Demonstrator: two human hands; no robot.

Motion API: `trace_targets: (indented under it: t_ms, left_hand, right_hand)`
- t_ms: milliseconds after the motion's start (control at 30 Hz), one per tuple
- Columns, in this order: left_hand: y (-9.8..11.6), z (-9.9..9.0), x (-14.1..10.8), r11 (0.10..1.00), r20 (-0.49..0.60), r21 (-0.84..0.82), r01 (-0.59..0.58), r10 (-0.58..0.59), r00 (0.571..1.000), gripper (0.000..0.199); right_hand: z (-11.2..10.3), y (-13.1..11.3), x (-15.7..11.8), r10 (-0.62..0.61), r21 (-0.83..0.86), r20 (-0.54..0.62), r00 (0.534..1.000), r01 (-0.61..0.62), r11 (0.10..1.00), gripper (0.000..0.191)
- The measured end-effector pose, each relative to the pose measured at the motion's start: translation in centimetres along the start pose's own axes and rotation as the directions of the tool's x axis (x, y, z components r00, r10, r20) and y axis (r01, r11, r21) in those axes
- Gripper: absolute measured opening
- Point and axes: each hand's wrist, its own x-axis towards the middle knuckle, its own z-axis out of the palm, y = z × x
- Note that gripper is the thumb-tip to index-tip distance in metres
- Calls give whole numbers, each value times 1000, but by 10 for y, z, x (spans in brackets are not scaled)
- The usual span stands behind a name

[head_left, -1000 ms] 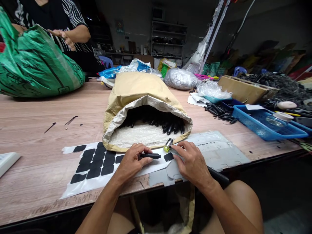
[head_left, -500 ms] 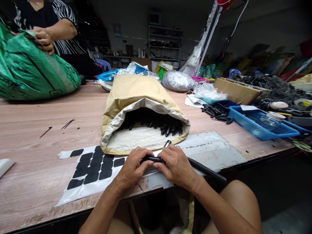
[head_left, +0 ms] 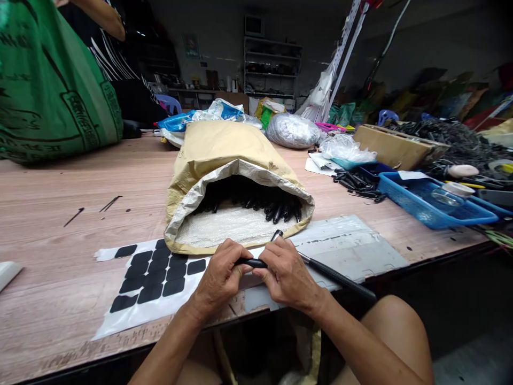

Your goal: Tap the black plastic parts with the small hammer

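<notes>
My left hand [head_left: 219, 270] and my right hand [head_left: 286, 270] meet at the table's front edge, fingers closed on a short, glossy black rod-shaped piece [head_left: 255, 262]. Both of its ends are covered by my fingers. Beneath my right hand lies what looks like a hammer, with a black grip [head_left: 340, 278] pointing right over the edge and a shiny metal end [head_left: 277, 235] beyond my knuckles; its middle is hidden. Just past my hands, a tan woven sack [head_left: 236, 141] lies with its mouth towards me, holding many black slender pieces [head_left: 276, 211].
A white sheet with black rounded-square stickers [head_left: 150, 272] lies left, a grey board [head_left: 344, 240] right. A blue basket [head_left: 425, 208], loose black parts [head_left: 356, 184] and a cardboard box [head_left: 396, 147] stand at right. Another person holds a green bag [head_left: 52, 91] at far left.
The other person has raised the green bag more upright. My hands stay nearly in place on the black piece. The black grip has shifted slightly, and its metal shaft now shows.
</notes>
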Motion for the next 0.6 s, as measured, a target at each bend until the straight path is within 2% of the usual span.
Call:
trace_targets:
  t_ms: [233,600]
  left_hand:
    - [0,-1,-1,998,35,15,56,-57,998,9]
    - [1,-3,0,996,53,15,83,-84,995,11]
  right_hand:
    - [-10,5,-3,77,66,4,997,-77,995,20]
    - [-15,7,-6,77,70,12,997,-77,995,18]
